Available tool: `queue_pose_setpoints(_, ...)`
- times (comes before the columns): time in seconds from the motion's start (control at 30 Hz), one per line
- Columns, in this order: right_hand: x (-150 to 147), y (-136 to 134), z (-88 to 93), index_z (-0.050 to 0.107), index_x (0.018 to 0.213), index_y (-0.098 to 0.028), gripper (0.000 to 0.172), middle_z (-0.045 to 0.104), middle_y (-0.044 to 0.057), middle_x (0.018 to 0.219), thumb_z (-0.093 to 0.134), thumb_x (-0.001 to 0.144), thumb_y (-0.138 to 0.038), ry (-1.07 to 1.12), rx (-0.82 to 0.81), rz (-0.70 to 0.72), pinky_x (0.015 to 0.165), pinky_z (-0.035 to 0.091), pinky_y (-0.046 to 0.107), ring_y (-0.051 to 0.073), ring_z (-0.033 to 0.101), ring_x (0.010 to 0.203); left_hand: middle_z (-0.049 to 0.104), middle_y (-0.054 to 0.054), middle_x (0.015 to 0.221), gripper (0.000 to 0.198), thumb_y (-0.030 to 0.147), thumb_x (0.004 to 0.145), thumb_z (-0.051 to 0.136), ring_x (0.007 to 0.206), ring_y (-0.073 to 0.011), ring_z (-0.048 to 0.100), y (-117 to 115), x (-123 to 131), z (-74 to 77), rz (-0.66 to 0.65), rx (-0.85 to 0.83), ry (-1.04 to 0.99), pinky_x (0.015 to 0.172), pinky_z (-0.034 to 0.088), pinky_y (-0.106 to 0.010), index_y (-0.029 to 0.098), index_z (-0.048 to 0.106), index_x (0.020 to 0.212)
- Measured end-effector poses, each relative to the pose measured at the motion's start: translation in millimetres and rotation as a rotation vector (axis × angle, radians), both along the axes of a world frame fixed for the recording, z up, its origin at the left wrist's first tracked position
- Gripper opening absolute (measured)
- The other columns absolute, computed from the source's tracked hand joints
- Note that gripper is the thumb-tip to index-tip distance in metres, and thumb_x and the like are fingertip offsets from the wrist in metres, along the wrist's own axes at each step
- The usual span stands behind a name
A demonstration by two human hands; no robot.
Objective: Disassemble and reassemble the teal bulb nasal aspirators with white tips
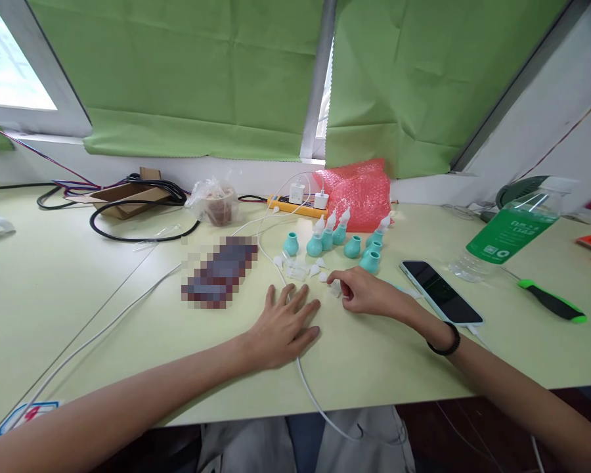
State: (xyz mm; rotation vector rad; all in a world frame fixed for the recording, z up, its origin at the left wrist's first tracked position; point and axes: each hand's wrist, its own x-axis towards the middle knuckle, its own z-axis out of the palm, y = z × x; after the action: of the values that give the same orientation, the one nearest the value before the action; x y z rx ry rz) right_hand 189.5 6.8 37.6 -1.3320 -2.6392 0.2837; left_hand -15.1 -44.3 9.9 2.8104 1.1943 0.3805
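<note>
My left hand (283,328) lies flat on the table with its fingers spread, over a white cable (305,384). To its right, my right hand (362,289) is closed, thumb and index finger curled together. Right at those fingertips is a small translucent piece (335,288); whether it is gripped or only touched is hard to see. Small white tips (315,269) and clear plastic parts (295,268) lie just beyond both hands. Behind them stand several teal rubber bulbs; one bare bulb (291,244) has an open neck, while another bulb (314,246) carries a pointed translucent nozzle.
A phone (440,292) lies right of my right hand, near a green-labelled spray bottle (509,233) and a screwdriver (551,301). Leftward is a pixelated dark object (221,272). Farther back are a power strip (300,208), pink bubble wrap (357,197), a bagged pot (219,203) and coiled black cable (142,238).
</note>
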Motion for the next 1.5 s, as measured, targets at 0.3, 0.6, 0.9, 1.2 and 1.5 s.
queue_pose_setpoints(0.3, -34, -18, -32.0, 0.053, 0.091, -0.017, 0.032, 0.050, -0.003, 0.061, 0.050, 0.061, -0.008, 0.566, -0.026, 0.101, 0.047, 0.038, 0.017, 0.006, 0.044, 0.050, 0.057, -0.004, 0.096, 0.021, 0.033, 0.084, 0.037, 0.094, -0.0222, 0.045, 7, 1, 5.8, 0.090, -0.039, -0.144, 0.079, 0.033, -0.040, 0.019, 0.051, 0.089)
queue_pose_setpoints(0.6, -36, -26, -33.2, 0.055, 0.089, -0.017, 0.022, 0.055, -0.001, 0.066, 0.055, 0.067, -0.018, 0.794, -0.291, 0.100, 0.049, 0.043, 0.019, 0.008, 0.050, 0.056, 0.058, -0.002, 0.079, 0.012, 0.026, 0.082, 0.041, 0.084, -0.0197, 0.049, 15, 1, -0.1, 0.160, -0.096, -0.225, 0.071, 0.037, -0.034, 0.018, 0.049, 0.077)
queue_pose_setpoints(0.9, -33, -17, -34.1, 0.061, 0.067, -0.016, 0.005, 0.057, 0.002, 0.071, 0.060, 0.063, -0.019, 0.974, -0.282, -0.069, 0.057, 0.049, 0.022, 0.011, 0.055, 0.065, 0.059, -0.005, 0.090, 0.022, 0.020, 0.074, 0.048, 0.092, -0.0217, 0.049, 12, 0, 4.0, 0.173, -0.163, -0.324, 0.077, 0.040, -0.037, 0.017, 0.051, 0.096)
queue_pose_setpoints(1.2, -33, -19, -34.8, 0.064, 0.068, -0.017, 0.008, 0.063, 0.003, 0.069, 0.062, 0.064, -0.023, 0.991, -0.206, -0.141, 0.061, 0.052, 0.027, 0.014, 0.058, 0.067, 0.062, -0.004, 0.090, 0.026, 0.018, 0.074, 0.048, 0.091, -0.0221, 0.049, 13, 1, 2.6, 0.134, -0.099, -0.301, 0.075, 0.042, -0.037, 0.019, 0.056, 0.099)
queue_pose_setpoints(1.5, -32, -19, -34.4, 0.065, 0.074, -0.017, 0.011, 0.064, 0.004, 0.074, 0.061, 0.066, -0.022, 0.940, -0.209, -0.110, 0.064, 0.051, 0.028, 0.015, 0.059, 0.070, 0.062, -0.004, 0.088, 0.021, 0.022, 0.077, 0.049, 0.085, -0.0206, 0.049, 15, -1, 2.4, 0.125, -0.104, -0.317, 0.072, 0.043, -0.034, 0.018, 0.057, 0.095)
